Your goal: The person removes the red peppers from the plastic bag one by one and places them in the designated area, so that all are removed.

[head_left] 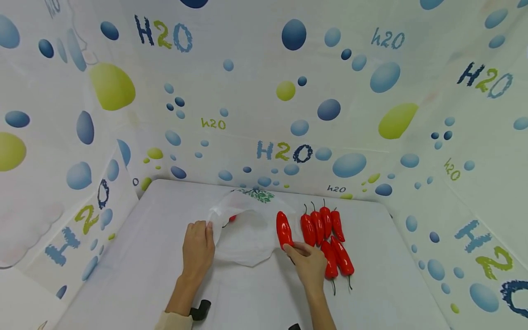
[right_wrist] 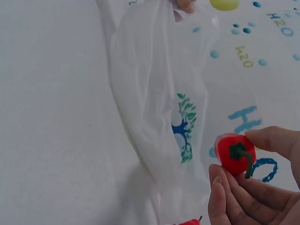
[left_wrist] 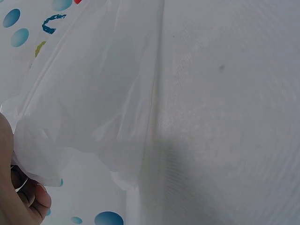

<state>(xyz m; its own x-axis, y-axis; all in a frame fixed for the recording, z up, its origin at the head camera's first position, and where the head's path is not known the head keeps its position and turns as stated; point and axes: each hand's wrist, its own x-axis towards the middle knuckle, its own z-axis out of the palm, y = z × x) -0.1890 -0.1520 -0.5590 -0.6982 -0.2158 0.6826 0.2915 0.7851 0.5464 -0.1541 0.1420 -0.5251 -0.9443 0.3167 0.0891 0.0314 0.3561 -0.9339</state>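
My left hand (head_left: 198, 250) grips the left edge of a thin white plastic bag (head_left: 246, 256), whose mouth stands open toward me. A green tree print (right_wrist: 186, 126) shows on the bag. Part of a red chili pepper (head_left: 232, 218) is visible inside its left side. Between thumb and fingers, my right hand (head_left: 308, 263) pinches another glossy red chili pepper (head_left: 283, 228) by its stem end, at the right of the bag's mouth. The green stem (right_wrist: 243, 154) points toward the right wrist camera. Several similar chili peppers (head_left: 316, 225) lie to the right of the bag.
The chili peppers on the white table (head_left: 392, 275) form an upper row and a lower pair (head_left: 342, 257). A curtain (head_left: 255, 91) with blue and green dots and H2O lettering surrounds the table at the back and sides. Black wrist gear (head_left: 200, 310) shows by the left sleeve.
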